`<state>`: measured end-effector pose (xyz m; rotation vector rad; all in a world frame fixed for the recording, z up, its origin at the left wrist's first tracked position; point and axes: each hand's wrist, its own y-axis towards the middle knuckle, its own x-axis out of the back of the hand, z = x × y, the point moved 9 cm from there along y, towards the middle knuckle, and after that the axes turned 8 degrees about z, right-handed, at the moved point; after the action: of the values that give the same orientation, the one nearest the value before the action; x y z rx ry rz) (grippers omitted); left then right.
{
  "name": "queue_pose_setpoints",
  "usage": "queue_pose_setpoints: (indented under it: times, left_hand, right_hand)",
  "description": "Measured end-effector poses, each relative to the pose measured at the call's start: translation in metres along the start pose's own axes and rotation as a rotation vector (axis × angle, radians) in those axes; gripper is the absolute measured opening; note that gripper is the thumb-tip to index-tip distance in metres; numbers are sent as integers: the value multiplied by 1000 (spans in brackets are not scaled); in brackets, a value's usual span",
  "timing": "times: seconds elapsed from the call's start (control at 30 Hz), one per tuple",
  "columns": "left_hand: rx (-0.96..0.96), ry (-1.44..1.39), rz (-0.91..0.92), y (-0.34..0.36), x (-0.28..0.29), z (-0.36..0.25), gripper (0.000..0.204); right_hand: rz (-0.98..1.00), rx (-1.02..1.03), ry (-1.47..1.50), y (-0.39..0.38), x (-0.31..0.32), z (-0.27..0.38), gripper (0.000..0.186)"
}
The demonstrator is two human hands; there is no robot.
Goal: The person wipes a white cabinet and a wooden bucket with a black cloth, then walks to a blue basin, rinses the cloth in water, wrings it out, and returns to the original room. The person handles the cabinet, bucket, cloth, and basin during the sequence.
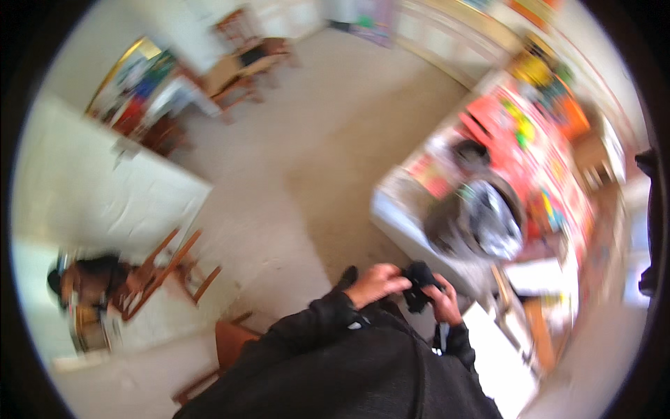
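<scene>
While blurred, small black object (419,283) | both hands (377,283) clasp it

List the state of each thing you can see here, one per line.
Left hand: fingers closed on the black object.
Right hand: fingers closed on the black object too.
Black object: held up between both hands, too blurred to identify.
Wooden chair: tilted, standing by the white table.
White table: covered with a cloth.
Pot: sitting on the counter, shiny lining inside.
Counter: crowded with colourful items.
</scene>
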<state>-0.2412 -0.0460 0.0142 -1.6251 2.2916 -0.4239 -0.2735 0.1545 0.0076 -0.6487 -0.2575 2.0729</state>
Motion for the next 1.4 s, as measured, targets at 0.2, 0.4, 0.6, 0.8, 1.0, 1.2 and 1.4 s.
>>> queue_pose_setpoints:
  times: [0.2, 0.4, 0.6, 0.8, 1.0, 1.2, 1.4]
  left_hand:
    - [21, -337, -197, 15, 20, -6, 29]
    - [-196, -185, -205, 56, 27, -70, 39]
    - [-341, 60, -298, 103, 28, -125, 61]
    - [-387, 190, -287, 132, 31, -153, 81]
    - [-463, 227, -231, 150, 27, -167, 71]
    - [-458, 154, -253, 152, 27, -163, 67]
    - [-408, 60, -258, 152, 22, -157, 66]
  right_hand:
    - [-425, 47, 254, -50, 81, -33, 27]
    - [-786, 204, 223, -88, 122, -9, 28]
    - [-949, 494, -493, -103, 131, 57, 30]
    - [-1032, 409, -578, -101, 158, 69, 31]
    - [-1089, 389, -208, -84, 191, 54, 41]
    - [-1034, 437, -147, -62, 192, 76, 31]
    - [-862, 578, 95, -35, 184, 85, 35]
